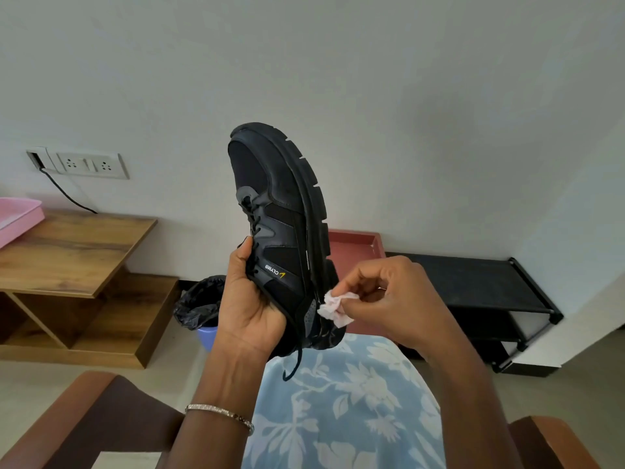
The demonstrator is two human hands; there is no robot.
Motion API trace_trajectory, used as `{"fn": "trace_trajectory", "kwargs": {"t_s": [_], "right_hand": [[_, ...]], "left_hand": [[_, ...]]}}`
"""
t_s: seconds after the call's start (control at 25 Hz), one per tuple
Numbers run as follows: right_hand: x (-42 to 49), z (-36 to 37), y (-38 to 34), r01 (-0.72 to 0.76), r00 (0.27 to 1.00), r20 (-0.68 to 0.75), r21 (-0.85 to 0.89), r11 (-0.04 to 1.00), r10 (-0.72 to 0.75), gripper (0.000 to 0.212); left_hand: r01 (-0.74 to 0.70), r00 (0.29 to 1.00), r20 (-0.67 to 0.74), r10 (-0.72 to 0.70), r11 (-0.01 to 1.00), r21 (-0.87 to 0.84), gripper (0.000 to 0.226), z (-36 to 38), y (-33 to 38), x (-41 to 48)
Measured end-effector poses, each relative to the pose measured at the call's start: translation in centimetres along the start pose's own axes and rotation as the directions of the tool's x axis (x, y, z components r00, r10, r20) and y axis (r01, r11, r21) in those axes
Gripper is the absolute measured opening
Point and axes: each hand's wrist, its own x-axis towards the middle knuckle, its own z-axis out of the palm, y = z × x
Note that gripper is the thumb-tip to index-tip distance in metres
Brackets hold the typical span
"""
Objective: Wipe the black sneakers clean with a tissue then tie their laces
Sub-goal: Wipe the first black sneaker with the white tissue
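At the far left a pink tray [17,218] sits on a wooden side table [74,245] under a wall socket panel [89,164], and nearer the middle a small bin lined with a black bag [199,306] stands on the floor. Next comes the left hand [250,299], clamped on the collar of one black sneaker [280,211], with the thumb lying across the lace area and the palm under the opening. It holds the shoe up in the air, toe pointing away and upward and the sole turned to the right. A loose lace end [293,363] hangs below the heel over the person's floral lap [338,401], so the laces look untied. Just right of the heel, the right hand [392,299] pinches a crumpled tissue [333,308] between thumb and fingertips and presses it against the side of the sole near the heel. Beyond it, a black shoe rack [473,286] stands against the wall at the far right. The second sneaker is not in view. The step in hand appears to be wiping, and only the heel end is being worked. The next move likely calls for drawing the tissue along the sole edge toward the toe while the left hand keeps its firm grip and turns the shoe to show the unwiped faces. Tying comes later.
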Motion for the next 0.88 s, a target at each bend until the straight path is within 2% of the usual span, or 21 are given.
{"fn": "trace_trajectory", "kwargs": {"t_s": [0.08, 0.2, 0.28, 0.32, 0.4, 0.48, 0.56, 0.6, 0.68, 0.76, 0.8, 0.88], "right_hand": [[0.9, -0.2, -0.4, 0.03, 0.989, -0.148, 0.11, 0.994, -0.013, 0.014], [2.6, -0.1, -1.1, 0.167, 0.896, -0.437, 0.157, 0.973, -0.084, 0.014], [2.7, 0.3, -1.2, 0.261, 0.849, -0.501, 0.127, 0.957, -0.165, 0.013], [2.2, 0.6, -1.0, 0.276, 0.861, -0.471, 0.114, 0.954, -0.192, 0.014], [0.7, 1.0, -0.2, 0.225, 0.929, -0.312, 0.051, 0.973, -0.198, 0.017], [-0.6, 0.7, 0.3, 0.117, 0.989, -0.089, -0.056, 0.992, -0.121, 0.019], [-1.0, 0.1, 0.4, 0.056, 0.998, 0.045, -0.121, 0.991, -0.051, 0.017], [-0.8, 0.1, 0.1, 0.062, 0.998, 0.02, -0.109, 0.992, -0.06, 0.015], [0.1, 0.5, -0.5, 0.127, 0.971, -0.2, -0.039, 0.991, -0.132, 0.015], [1.1, 1.7, -1.0, 0.217, 0.879, -0.434, -0.004, 0.976, -0.197, 0.014], [1.4, 2.4, -1.0, 0.259, 0.838, -0.492, -0.021, 0.966, -0.235, 0.013], [1.1, 3.6, -0.6, 0.337, 0.796, -0.513, -0.067, 0.939, -0.322, 0.012]], "left_hand": [[0.022, 1.0, 0.004, -0.022, 1.0, 0.003, 0.047, -0.2, -0.2, 0.5], [0.025, 1.0, 0.004, -0.025, 1.0, 0.0, 0.047, -0.7, -1.1, 0.9], [0.031, 0.999, 0.024, -0.031, 1.0, 0.006, 0.045, -0.7, -1.2, 0.8], [0.023, 0.999, 0.039, -0.023, 1.0, 0.007, 0.047, -0.6, -1.0, 0.7], [0.024, 0.999, 0.037, -0.024, 1.0, 0.01, 0.048, -0.7, -0.5, 0.7], [0.038, 0.999, 0.021, -0.038, 0.999, 0.032, 0.052, -0.7, 0.0, 0.6], [0.05, 0.999, 0.017, -0.05, 0.999, 0.021, 0.055, -0.7, 0.0, 0.7], [0.048, 0.999, 0.021, -0.048, 0.999, 0.013, 0.054, -0.5, -0.1, 0.7], [0.025, 0.999, 0.027, -0.024, 1.0, -0.005, 0.05, 0.0, -0.4, 0.7], [0.018, 0.999, 0.033, -0.017, 1.0, -0.022, 0.047, 0.5, -0.6, 0.4], [0.023, 0.999, 0.033, -0.022, 0.999, -0.023, 0.046, 0.7, -0.6, 0.3], [0.016, 0.999, 0.031, -0.016, 1.0, -0.011, 0.046, 0.7, -0.1, 0.1]]}}
